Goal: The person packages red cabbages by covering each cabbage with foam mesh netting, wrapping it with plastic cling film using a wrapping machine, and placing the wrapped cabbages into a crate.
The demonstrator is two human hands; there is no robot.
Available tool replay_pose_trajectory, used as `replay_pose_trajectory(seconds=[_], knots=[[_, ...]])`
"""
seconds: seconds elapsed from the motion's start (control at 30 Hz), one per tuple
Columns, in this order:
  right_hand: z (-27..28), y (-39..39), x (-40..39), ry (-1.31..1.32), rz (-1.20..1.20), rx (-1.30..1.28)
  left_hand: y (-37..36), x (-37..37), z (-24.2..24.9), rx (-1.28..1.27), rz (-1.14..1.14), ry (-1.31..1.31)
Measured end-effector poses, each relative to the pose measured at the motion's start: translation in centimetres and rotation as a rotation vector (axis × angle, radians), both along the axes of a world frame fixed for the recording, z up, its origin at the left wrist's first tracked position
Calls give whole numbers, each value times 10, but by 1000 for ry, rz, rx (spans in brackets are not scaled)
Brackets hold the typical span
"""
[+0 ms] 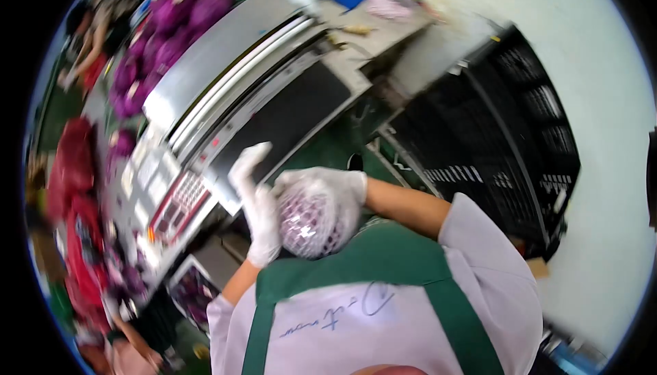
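Your right hand (327,187) cups the netted purple fruit (309,224) against your chest, clear of the machine's black belt (287,118). Your left hand (256,200), fingers straight and together, steadies its side.

Pale floor (602,87), black crates (506,135), steel machine (226,53)

A: Fruit colour? Gloves?
B: Purple fruit (311,224) in white foam net; both gloves white, left hand (254,200), right hand (328,187).
A: Around the fruit?
B: Green apron (383,265) below, black crate (499,135) right, silver machine (226,67) above.
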State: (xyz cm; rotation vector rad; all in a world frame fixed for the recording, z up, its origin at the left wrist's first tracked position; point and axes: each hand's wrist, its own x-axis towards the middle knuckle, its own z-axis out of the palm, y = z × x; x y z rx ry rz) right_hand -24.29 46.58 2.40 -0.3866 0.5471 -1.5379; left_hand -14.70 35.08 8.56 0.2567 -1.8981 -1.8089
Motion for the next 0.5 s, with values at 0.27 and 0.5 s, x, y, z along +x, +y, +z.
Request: replay_pose_trajectory(seconds=[0.27,0.5], knots=[[25,97,12,526,-595,569,23,-36,-14,716,-368,-571],[127,277,-75,473,-1074,323,160,-154,44,497,-982,-102]])
